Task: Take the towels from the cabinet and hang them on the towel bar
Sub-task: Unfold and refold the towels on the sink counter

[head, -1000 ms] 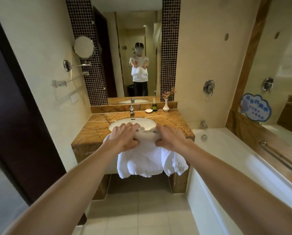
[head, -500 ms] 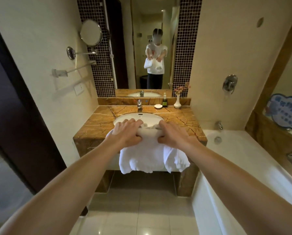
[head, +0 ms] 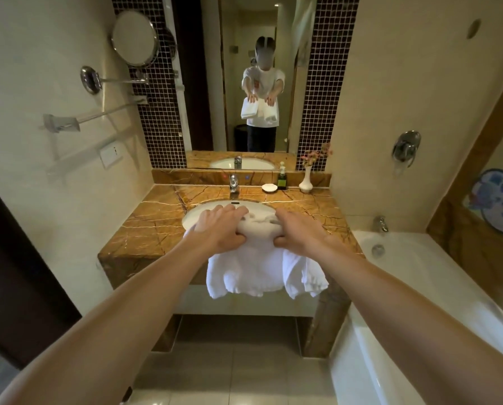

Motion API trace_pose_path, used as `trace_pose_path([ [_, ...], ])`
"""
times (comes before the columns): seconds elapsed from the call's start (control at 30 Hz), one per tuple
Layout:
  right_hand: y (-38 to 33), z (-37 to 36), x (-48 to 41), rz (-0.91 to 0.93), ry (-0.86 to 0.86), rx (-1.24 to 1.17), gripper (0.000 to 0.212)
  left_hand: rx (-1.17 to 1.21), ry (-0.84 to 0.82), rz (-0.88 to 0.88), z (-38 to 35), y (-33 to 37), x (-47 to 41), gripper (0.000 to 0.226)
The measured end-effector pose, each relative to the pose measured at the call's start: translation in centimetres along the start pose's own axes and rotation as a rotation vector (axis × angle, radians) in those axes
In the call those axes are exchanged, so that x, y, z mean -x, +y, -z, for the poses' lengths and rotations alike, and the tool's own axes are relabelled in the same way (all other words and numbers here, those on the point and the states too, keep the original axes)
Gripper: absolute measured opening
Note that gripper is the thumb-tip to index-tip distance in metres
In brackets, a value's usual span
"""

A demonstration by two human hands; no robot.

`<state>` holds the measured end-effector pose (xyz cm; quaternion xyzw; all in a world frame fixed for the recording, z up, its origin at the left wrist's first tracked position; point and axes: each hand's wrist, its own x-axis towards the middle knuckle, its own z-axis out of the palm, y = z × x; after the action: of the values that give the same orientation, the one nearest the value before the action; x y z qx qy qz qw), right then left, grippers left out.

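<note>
A bundle of white towels (head: 259, 273) hangs from both of my outstretched hands in front of the marble vanity. My left hand (head: 219, 229) grips the top fold at its left end, fingers over the fold and thumb under it. My right hand (head: 298, 230) grips the right end the same way. The towels droop below my hands in loose folds. A clear towel bar (head: 98, 116) is fixed on the left wall, above and to the left of my hands, with nothing on it. No cabinet can be seen.
The vanity counter (head: 145, 229) holds a sink (head: 191, 216), tap (head: 234, 184), soap dish (head: 269, 187), green bottle (head: 282, 178) and white vase (head: 306, 182). A round mirror (head: 134, 38) juts from the left wall. The bathtub (head: 419, 273) is on the right, a dark door (head: 16, 273) on the left.
I have come closer to the vanity with the towels still held in both hands. The towel bar and mirror now look larger and nearer.
</note>
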<state>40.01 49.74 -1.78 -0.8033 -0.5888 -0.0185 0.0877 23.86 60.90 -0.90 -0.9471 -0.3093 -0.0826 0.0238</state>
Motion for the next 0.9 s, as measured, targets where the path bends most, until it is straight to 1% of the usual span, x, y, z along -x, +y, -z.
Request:
trace_pose_path([
  [0.13,1.1,-0.9,-3.5,-0.03,0.0,-0.002,0.046,0.018,-0.024,-0.018,-1.2,-1.5,-3.7,0.054],
  [0.37,3.7,-2.8,-8.1,-0.064,-0.028,-0.016,0.047,0.006,-0.038,-0.079,-3.6,-3.0,-9.4,0.05],
  [0.57,7.0,-4.4,-12.2,-0.033,-0.046,-0.019,0.045,0.024,-0.059,-0.104,-6.0,-3.4,-14.5,0.046],
  [0.67,8.8,-4.9,-14.8,-0.045,-0.062,-0.03,0.044,0.03,-0.035,-0.117,-6.7,-3.5,-17.2,0.044],
  [0.8,11.4,-5.1,-18.2,-0.04,-0.068,-0.035,0.037,0.011,-0.042,-0.124,-7.0,-3.3,-21.1,0.041],
  [0.9,13.2,-5.3,-20.4,-0.04,-0.077,-0.034,0.035,0.017,-0.073,-0.111,-7.2,-3.2,-24.0,0.045],
])
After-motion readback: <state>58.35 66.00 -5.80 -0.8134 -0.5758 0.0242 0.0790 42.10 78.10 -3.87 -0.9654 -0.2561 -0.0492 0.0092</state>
